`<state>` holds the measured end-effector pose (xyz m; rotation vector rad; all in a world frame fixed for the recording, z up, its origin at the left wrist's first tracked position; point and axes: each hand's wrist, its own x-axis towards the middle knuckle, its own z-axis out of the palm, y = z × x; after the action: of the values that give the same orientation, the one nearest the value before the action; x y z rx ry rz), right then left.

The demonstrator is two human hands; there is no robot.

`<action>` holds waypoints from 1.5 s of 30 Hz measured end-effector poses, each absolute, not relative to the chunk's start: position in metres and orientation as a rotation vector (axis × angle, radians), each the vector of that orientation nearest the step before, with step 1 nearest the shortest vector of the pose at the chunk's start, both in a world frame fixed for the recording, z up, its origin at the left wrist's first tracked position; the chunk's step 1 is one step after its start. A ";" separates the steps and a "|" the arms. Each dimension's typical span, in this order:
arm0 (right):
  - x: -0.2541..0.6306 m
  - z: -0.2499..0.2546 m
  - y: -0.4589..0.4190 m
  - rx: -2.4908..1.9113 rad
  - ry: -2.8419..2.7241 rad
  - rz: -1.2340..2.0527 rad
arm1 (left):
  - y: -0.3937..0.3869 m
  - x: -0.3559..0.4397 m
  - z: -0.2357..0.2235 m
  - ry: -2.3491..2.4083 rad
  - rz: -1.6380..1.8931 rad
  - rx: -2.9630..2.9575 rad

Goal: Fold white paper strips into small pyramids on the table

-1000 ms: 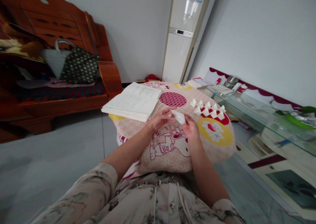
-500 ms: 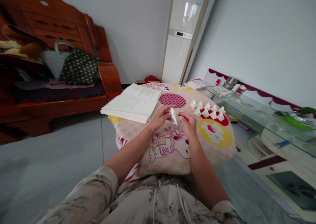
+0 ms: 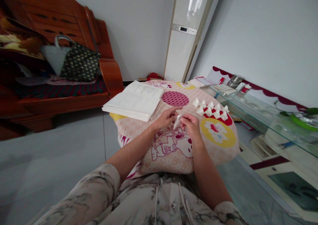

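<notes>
Between my two hands is a small piece of folded white paper (image 3: 177, 121), held above the patterned tablecloth (image 3: 159, 167). My left hand (image 3: 167, 118) pinches its left side, with the index finger stretched out over the top. The fingertips of my right hand (image 3: 190, 123) close on its right edge. To the right, several white folded paper pieces (image 3: 209, 112) with pointed tops stand in two rows. A stack of printed paper sheets (image 3: 135, 100) lies on the left of the table.
At the right runs a glass shelf (image 3: 258, 114) holding metal bowls (image 3: 235, 81) and a green dish (image 3: 304, 120). A wooden bench (image 3: 110, 79) with bags (image 3: 80, 64) on it stands at the left. Behind the table is a tall white air conditioner (image 3: 181, 53).
My right hand has moved left and now touches the folded paper, which has turned so its point faces down. The view has shifted slightly.
</notes>
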<state>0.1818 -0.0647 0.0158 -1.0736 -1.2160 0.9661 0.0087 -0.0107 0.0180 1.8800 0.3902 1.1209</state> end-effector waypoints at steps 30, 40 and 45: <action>0.183 0.016 -0.064 -1.019 -1.114 1.080 | -0.011 0.013 0.010 0.493 1.130 1.697; 0.180 0.014 -0.064 -1.104 -1.189 0.994 | -0.021 0.012 0.017 0.613 1.180 1.787; 0.176 0.015 -0.066 -1.223 -1.233 0.858 | -0.024 0.012 0.019 0.649 1.218 1.888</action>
<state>0.1759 -0.0658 0.0154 -1.2228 -1.2326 0.8585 0.0120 -0.0241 0.0191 1.8880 0.6494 1.2178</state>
